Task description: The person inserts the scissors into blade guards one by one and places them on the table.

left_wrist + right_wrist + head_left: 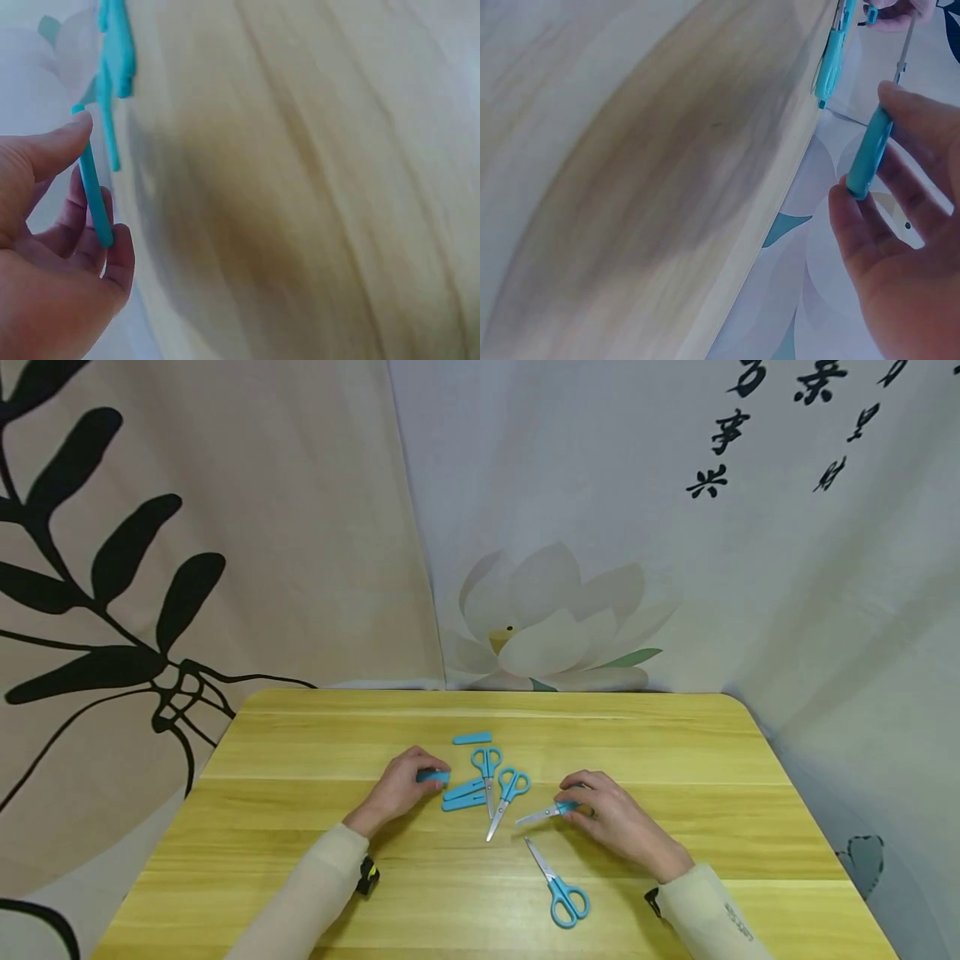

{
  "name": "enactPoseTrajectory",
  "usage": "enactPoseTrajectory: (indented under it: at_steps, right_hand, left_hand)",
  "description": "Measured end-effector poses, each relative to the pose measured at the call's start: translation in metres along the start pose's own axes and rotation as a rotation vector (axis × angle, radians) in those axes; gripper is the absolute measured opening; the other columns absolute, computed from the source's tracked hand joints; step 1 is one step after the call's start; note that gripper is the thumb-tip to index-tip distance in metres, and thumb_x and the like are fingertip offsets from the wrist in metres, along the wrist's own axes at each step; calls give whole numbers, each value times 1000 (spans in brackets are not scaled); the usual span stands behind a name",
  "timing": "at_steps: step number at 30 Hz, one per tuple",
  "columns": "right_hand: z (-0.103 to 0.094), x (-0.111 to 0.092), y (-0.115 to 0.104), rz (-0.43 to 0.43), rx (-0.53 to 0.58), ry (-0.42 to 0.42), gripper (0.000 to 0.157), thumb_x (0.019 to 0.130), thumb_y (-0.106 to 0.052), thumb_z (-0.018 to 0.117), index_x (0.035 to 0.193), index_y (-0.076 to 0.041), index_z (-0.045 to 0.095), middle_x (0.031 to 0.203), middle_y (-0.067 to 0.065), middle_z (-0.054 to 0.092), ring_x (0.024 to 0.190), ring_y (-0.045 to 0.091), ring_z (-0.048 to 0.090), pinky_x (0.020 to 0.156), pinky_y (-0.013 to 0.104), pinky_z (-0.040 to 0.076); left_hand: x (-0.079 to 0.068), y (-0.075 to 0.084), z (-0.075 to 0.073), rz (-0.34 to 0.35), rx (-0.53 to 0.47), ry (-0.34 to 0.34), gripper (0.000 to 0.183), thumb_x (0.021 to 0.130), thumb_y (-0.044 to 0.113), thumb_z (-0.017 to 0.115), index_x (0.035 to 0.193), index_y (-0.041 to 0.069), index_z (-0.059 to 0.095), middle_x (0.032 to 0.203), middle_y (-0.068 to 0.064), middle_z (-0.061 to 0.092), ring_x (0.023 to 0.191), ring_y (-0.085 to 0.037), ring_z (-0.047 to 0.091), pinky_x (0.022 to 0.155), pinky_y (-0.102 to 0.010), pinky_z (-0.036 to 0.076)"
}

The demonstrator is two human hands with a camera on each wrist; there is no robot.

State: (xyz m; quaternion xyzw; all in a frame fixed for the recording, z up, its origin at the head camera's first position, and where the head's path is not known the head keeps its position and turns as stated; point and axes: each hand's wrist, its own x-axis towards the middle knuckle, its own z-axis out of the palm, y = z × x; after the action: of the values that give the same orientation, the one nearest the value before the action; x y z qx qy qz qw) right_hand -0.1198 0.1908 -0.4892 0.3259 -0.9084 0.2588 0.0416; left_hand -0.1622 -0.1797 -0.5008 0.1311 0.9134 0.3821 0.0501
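Observation:
My left hand pinches a blue scissor cover between thumb and fingers; the left wrist view shows the cover edge-on, raised off the table. On the other side, my right hand grips a pair of scissors by its blue handles, blades pointing left toward the cover. Between the hands lie two pairs of blue-handled scissors, their blades crossing in the head view. Two blue covers lie side by side just right of my left hand.
Farther back lies another blue cover. Nearer the front, a separate pair of scissors points its blades back and left. All rest on a yellow wood-grain table, with a printed curtain behind its far edge.

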Motion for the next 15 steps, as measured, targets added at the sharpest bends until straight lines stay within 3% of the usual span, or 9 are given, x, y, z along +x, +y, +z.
enactPoseTrajectory:
  at_steps: [15]
  right_hand:
    - [-2,0,-4,32,13,67,21,91,-13,81,111,-16,79,126,2,66,118,22,59,96,45,54]
  left_hand:
    - [-16,18,-6,86,-92,72,27,92,6,78,118,12,77,113,2,69,112,-23,65,101,-48,52]
